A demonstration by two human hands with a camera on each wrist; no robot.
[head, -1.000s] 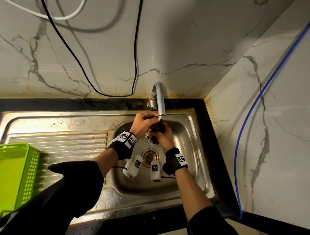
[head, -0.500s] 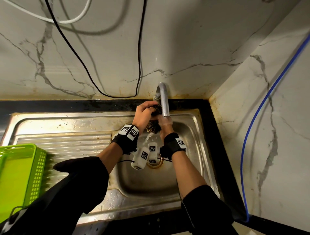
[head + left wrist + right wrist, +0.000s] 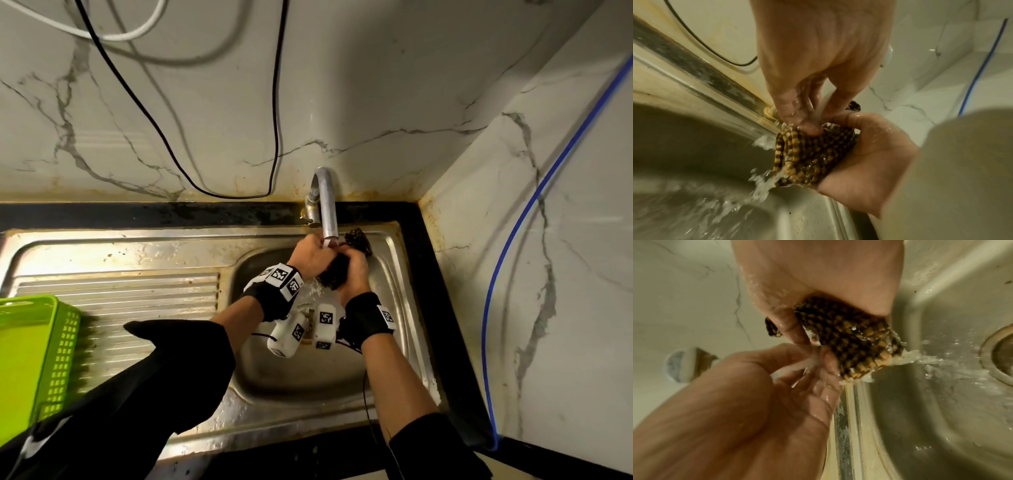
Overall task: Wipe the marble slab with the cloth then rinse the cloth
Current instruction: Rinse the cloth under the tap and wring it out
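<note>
A wet brown-and-tan checked cloth [image 3: 334, 275] is bunched up under the running tap [image 3: 327, 209], over the steel sink [image 3: 308, 383]. My right hand [image 3: 354, 274] grips the cloth [image 3: 849, 340] from the right and wraps round the bundle. My left hand [image 3: 310, 255] comes from above, and its bunched fingertips [image 3: 809, 128] pinch into the top of the cloth [image 3: 813, 154]. Water [image 3: 760, 186] pours off the cloth's lower end into the basin. A small corner of the cloth [image 3: 358, 240] sticks out past the right hand.
The drain [image 3: 1003, 353] lies below the hands. A ribbed draining board [image 3: 120, 301] runs left to a green plastic basket [image 3: 30, 356]. Marble walls [image 3: 205, 85] close the back and right. A black cable [image 3: 274, 120] hangs behind the tap, and a blue hose [image 3: 513, 240] runs down the right wall.
Both hands have kept working the cloth under the tap. The bundle has shifted from left of the spout to below and right of it, and water now streams off it.
</note>
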